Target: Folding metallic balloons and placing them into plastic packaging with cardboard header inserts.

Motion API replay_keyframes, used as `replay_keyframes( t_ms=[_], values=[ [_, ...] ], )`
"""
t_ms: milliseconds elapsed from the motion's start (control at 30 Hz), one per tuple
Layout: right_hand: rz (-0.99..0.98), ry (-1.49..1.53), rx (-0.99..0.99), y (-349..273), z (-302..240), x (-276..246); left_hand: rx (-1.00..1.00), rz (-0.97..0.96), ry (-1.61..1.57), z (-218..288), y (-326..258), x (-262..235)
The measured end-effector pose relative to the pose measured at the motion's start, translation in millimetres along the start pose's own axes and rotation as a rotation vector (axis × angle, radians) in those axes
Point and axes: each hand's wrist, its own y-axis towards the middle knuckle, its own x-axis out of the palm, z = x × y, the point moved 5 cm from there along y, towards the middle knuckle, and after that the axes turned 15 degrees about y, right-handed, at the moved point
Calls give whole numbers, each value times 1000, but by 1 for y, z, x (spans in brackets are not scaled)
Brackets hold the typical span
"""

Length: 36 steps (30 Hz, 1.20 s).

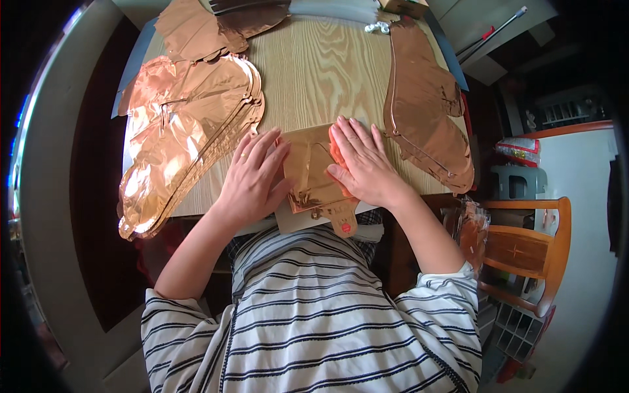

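Observation:
A folded rose-gold foil balloon [306, 160] lies in front of me at the table's near edge, on a flat pale board [295, 221] that juts past the edge. Its tail tab [345, 226], with a small red round mark, hangs toward me. My left hand [255, 173] rests along the balloon's left side, fingers stretched out. On the right side my right hand [367, 164] lies flat with fingers extended. A soft orange piece [337, 149], perhaps cloth, shows between this hand and the foil; most of it is hidden under the palm.
Shiny flat foil balloons [190, 124] are heaped at the left of the wooden table [314, 78], with more foil [193, 29] behind. Another stack of foil balloons [426, 105] lies at the right. Small white items [377, 27] sit at the back. A wooden chair [524, 252] stands right.

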Motion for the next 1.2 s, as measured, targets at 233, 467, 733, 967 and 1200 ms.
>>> replay_keyframes(
  t_ms=[233,467,733,967,1200],
  values=[
    [81,68,-29,-4,12,-3,-67,-40,11,4,-8,15],
    [150,51,41,17,32,-18,-101,14,-82,-7,46,28],
    [202,-10,29,17,16,-2,-181,-107,-320,-18,36,-2],
    [182,19,-2,16,14,0,271,82,115,18,27,-19],
    [144,73,-32,15,17,-8,377,133,136,37,16,-1]
  ],
)
